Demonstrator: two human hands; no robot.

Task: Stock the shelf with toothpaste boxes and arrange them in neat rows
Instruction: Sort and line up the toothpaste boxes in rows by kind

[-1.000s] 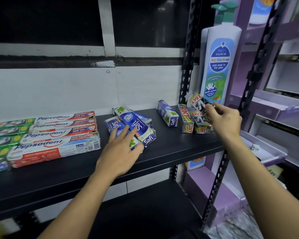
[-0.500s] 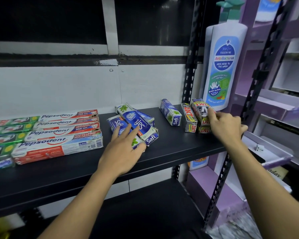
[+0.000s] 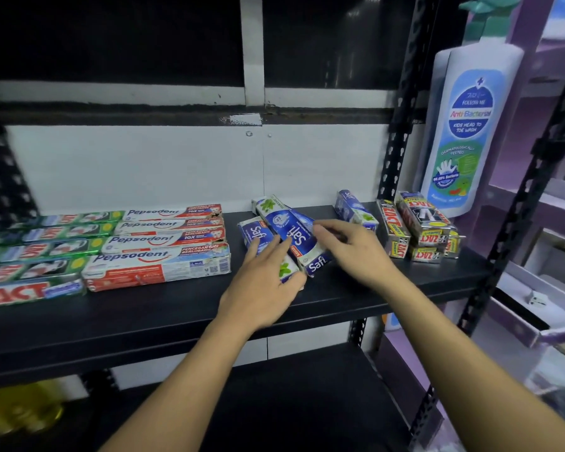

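**Head view: a black shelf (image 3: 144, 308) during stocking.**

**Change.** The right hand (image 3: 356, 252) has left the small Zact boxes (image 3: 421, 223), where it was seating one a second ago. It has crossed to the Safi pile (image 3: 310, 256) at mid-shelf. The Zact stack now stands free at 3 o'clock from that pile, just in front of a cardboard bottle display (image 3: 467, 125).

The left hand (image 3: 261, 288) has stayed flat on the lower Safi box (image 3: 256, 233), its grip wide and its fingers straight and pressing down. The right fingertips (image 3: 322, 229) touch the upper Safi box (image 3: 294, 234), which lies askew across the lower one. Motion blur prevents telling whether that grip has closed on it.

**Meaning for the task.** The Zact group appears finished, and the work has passed to squaring the Safi pile, the one group not yet in a row. A single Safi box (image 3: 354, 210) lies apart at 2 o'clock from the pile. The Pepsodent boxes (image 3: 163, 249), at 9 o'clock, already lie in parallel rows.

**Hidden or unclear.**
- The near end of the lower Safi box is under the left palm.
- Anything beneath the askew box is mostly covered.
- The long green Zact boxes (image 3: 40, 252) are cut off by the left edge.
- The small Zact boxes cannot be counted.
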